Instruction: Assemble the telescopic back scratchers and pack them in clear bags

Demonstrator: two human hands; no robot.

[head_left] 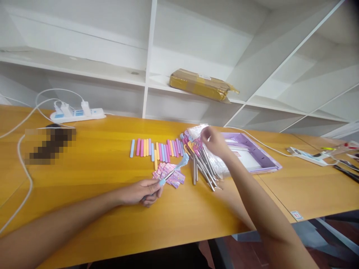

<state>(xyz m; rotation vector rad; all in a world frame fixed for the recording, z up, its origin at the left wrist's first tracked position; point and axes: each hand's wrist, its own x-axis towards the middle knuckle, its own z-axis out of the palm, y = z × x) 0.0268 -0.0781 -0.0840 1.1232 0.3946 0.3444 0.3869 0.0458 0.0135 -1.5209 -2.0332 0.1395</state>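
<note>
Currently on the desk: one slim blue-and-silver stick in the left hand, the right hand over the bundle

Item, the left hand (148, 192): at the near middle, fingers and thumb clamped on the light-blue handle of a slim blue-and-silver stick (169, 175). The stick tilts up to the right, above the cards, its pale blue far end blurred.

Item, the right hand (214, 141): over the far part of the bundle, fingers curled inward; whether they touch or grip anything, cannot tell.

Item, a bundle of silver metal rods with pink, purple, orange and blue looped ends (204, 168): right of the stick, rods pointing near, loops far.

Item, a clear plastic bag (220, 164): beside and partly under the bundle.

Item, an uneven row of pink, purple, yellow and blue short rounded bars (157, 151): left of the bundle, mostly side by side, one yellow bar set nearer.

Item, small pink-and-purple printed cards (179, 177): overlapping, on the near side of the row.

Item, a shallow purple tray with a white base (259, 147): right of the bundle.

Item, a white power strip with plugs (92, 115): far left, on the yellow-orange wooden desk (98, 149).

Item, a brown cardboard parcel with yellowish tape (196, 83): on the white shelf unit (148, 56), beyond the desk.
</note>
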